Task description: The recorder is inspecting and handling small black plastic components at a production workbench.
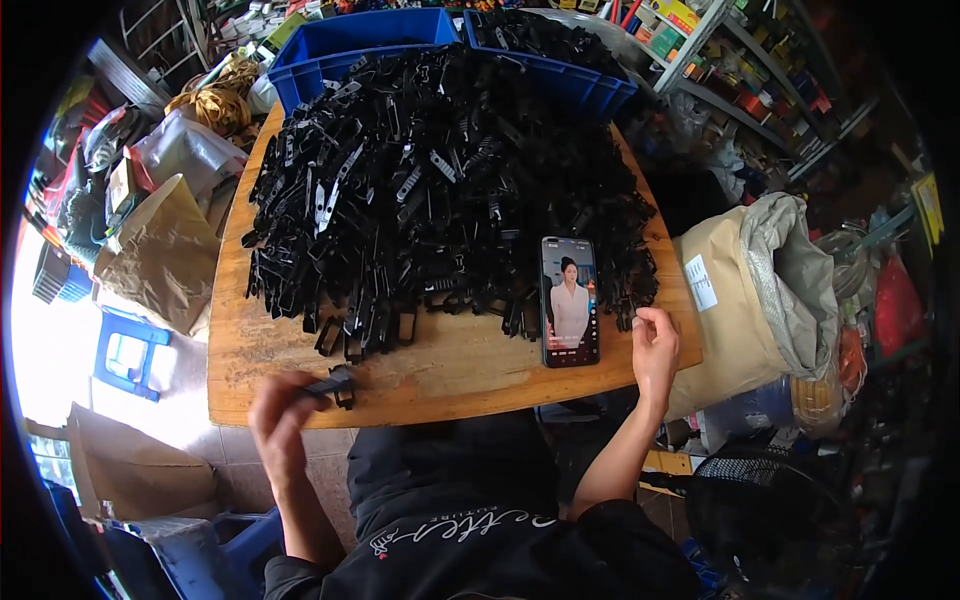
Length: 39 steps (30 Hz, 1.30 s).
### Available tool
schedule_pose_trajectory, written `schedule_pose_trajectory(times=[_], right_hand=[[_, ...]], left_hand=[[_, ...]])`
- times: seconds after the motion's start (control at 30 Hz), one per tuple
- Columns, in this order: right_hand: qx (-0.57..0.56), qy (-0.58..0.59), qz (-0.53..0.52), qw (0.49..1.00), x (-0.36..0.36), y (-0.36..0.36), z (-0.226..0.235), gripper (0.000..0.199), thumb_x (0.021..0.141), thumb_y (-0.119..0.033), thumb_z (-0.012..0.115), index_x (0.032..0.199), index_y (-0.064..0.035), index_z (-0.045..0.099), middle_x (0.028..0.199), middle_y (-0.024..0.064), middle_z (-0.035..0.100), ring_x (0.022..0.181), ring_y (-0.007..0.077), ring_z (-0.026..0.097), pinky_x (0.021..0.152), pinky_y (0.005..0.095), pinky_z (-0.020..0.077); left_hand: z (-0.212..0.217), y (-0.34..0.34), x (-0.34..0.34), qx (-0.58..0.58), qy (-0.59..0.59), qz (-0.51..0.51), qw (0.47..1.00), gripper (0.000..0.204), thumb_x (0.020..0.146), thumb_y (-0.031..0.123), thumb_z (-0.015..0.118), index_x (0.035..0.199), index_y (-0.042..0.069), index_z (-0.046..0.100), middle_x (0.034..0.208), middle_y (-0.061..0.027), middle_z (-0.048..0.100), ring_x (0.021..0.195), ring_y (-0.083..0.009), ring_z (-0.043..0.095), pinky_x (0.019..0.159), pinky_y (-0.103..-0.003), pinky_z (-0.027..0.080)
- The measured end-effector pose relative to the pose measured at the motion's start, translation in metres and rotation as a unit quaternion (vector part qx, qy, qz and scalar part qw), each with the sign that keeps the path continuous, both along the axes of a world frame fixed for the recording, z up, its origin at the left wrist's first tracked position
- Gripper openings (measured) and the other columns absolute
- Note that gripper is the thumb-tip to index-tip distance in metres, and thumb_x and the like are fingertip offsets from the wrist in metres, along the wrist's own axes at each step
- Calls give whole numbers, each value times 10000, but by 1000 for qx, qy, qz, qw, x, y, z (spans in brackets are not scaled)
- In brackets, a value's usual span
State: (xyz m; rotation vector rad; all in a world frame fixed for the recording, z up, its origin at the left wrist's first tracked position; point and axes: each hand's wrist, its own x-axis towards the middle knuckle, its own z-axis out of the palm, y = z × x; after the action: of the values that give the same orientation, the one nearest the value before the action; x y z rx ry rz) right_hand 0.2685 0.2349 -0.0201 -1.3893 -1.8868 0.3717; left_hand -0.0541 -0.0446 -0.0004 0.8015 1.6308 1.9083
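The left hand [282,418], clamped on a black clip [335,385] at seven o'clock, risked fumbling it off the table [450,365] edge.

Light: daylight from the near left, blown out white beside the blue plastic stool [128,355].
Glare: lit phone screen [570,300] glows.
Shadow: far right shelves dim.
Blur: left hand [283,415] smeared by motion.
Distortion: rectangular wooden table [455,372] edges bow; black fisheye vignette at rim.
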Motion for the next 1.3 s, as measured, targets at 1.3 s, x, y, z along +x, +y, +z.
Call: schedule_pose_trajectory(times=[1.3], right_hand=[[-153, 279, 354, 879, -154, -116, 20, 128, 803, -51, 643, 889, 23, 584, 777, 51, 588, 644, 83, 572, 574, 172, 442]], left_hand=[[-7, 49, 51, 21, -143, -79, 986, 353, 841, 9, 551, 1193, 13, 531, 1065, -69, 599, 866, -105, 568, 799, -223, 447]])
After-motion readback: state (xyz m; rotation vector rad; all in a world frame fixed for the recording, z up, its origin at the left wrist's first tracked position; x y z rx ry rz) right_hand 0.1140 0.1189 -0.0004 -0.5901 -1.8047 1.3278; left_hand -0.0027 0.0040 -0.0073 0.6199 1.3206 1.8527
